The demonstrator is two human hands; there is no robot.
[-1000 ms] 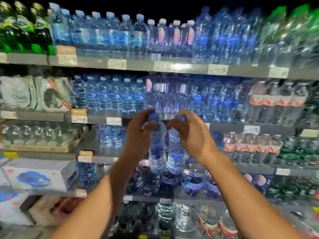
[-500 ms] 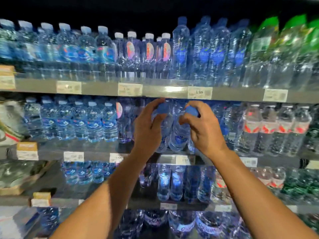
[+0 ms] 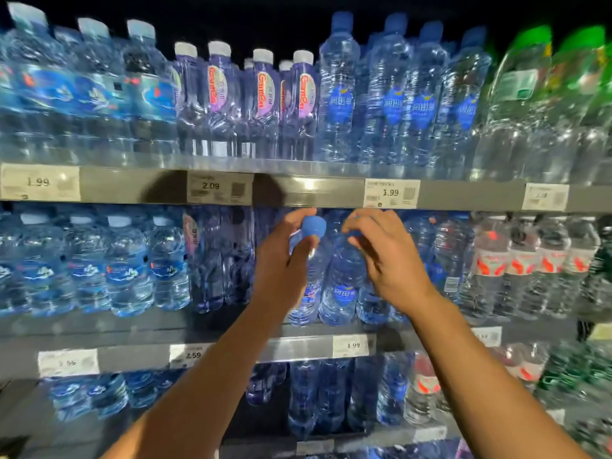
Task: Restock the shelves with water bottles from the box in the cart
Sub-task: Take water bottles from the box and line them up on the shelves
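- A white paper price tag (image 3: 39, 182) at the far left of the grey upper shelf rail (image 3: 132, 186) reads "1.99".
- The next white tag (image 3: 220, 188) along that rail reads "2.09", with a square code beside the figure.
- A third white tag (image 3: 391, 193) further right reads "1.99", over a small barcode.
- The fourth tag (image 3: 545, 196) there is too blurred to read.
- On the grey lower shelf rail (image 3: 298, 348), a white tag (image 3: 351, 345) reads "1.99"; another (image 3: 188, 355) looks like "2.59".
- The purple-tinted clear bottles with white caps (image 3: 265, 94) on the top shelf carry red vertical lettering, seemingly "Ganten".
- The blue-capped clear bottles (image 3: 339, 94) carry blue labels with white characters I cannot make out.
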